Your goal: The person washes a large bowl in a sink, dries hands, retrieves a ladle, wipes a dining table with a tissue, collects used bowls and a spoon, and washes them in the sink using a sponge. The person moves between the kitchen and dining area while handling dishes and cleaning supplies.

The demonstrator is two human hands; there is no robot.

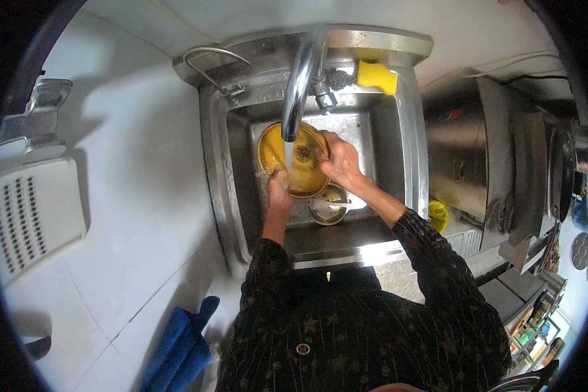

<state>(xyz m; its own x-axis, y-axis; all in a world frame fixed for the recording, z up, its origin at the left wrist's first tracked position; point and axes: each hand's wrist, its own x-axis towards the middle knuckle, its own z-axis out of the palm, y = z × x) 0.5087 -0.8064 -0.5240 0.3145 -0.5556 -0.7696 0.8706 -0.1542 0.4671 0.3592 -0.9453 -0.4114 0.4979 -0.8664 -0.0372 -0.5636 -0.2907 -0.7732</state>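
A yellow bowl (301,179) with a dark pattern at its centre is tilted beneath the chrome faucet (294,98). Water runs from the spout into it. My left hand (278,188) grips the bowl's near left rim. On the opposite side, my right hand (342,161) holds the right rim, thumb inside. Below the bowl, a small round metal bowl (329,215) lies on the floor of the stainless steel sink (318,250), partly hidden by the yellow bowl. A pale handle, perhaps a spoon's (345,205), lies across it.
A yellow sponge (377,77) and a dark scouring pad (339,78) sit on the sink's back ledge. A thin curved metal spout (210,59) rises at the back left corner. Blue cloth (179,343) hangs at lower left, and a white slotted rack (39,215) is on the left wall.
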